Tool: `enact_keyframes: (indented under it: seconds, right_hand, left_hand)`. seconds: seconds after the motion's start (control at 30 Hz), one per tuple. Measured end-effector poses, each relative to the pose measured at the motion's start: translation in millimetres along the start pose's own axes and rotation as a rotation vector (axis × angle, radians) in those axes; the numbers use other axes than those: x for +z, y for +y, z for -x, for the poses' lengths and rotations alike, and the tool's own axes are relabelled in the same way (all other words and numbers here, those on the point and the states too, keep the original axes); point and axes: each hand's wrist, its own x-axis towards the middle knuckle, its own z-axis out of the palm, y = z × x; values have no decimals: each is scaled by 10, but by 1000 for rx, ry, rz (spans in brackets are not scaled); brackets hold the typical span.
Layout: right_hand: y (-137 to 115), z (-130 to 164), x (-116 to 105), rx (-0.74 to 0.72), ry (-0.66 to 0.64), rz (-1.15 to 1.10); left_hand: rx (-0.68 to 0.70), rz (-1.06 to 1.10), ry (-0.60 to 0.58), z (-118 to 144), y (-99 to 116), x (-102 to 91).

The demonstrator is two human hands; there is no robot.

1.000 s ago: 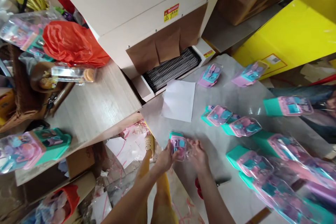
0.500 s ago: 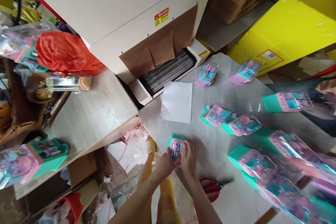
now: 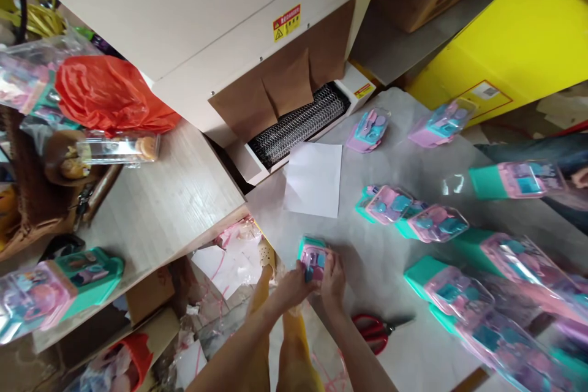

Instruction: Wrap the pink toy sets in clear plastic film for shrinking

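Teal-and-pink toy pack (image 3: 313, 255) sits at the near edge of the grey counter (image 3: 390, 269), and I've got both hands on it: left hand (image 3: 294, 285) pinching the near end, right hand (image 3: 331, 278) with fingers closed over its side, probably to steady the clear wrap. Red scissors (image 3: 372, 331) lie just beside my right wrist, and the other packs (image 3: 416, 217) are spread out farther off.

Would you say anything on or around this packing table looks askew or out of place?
Mostly the clutter stands out. The toy packs lie at mixed angles over the table, red scissors lie loose near its front edge, and plastic scraps litter the floor. Both hands hold one small pack.
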Motion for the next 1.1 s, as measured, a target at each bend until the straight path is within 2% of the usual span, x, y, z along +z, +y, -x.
enact_keyframes:
  seconds: [0.13, 0.23, 0.4, 0.53, 0.63, 0.77, 0.83, 0.9, 0.93, 1.0, 1.03, 1.1]
  right_hand:
    - [23, -26, -13, 12, -14, -16]
    - [31, -17, 29, 16, 9, -34]
    - [16, -14, 87, 37, 19, -52]
    - [-16, -55, 44, 40, 25, -97]
    - [26, -120, -65, 59, 23, -123]
    - [246, -332, -343, 97, 54, -65]
    - [353, -469, -506, 122, 100, 15]
    - [383, -543, -629, 141, 198, 106]
    - [359, -532, -662, 110, 265, 147]
    - [237, -398, -650, -43, 364, 189]
    - [155, -283, -604, -157, 366, 187]
    - [-4, -21, -455, -334, 247, 147]
  left_hand:
    - [-10, -26, 46, -7, 128, -172]
    - [-4, 6, 25, -64, 108, -256]
    - [-9, 23, -11, -132, 2, -252]
    - [-66, 26, -24, -76, 29, -241]
    - [-79, 17, -16, -31, 56, -238]
    - [-81, -2, 12, -22, 28, -209]
    - [-60, 11, 7, -29, 7, -200]
    - [-39, 20, -9, -29, 1, -206]
    - [-32, 24, -18, -24, 7, -214]
    - [-24, 23, -25, -6, 37, -241]
    - [-24, 18, -27, 5, 60, -258]
    - [-24, 7, -28, 30, 110, -294]
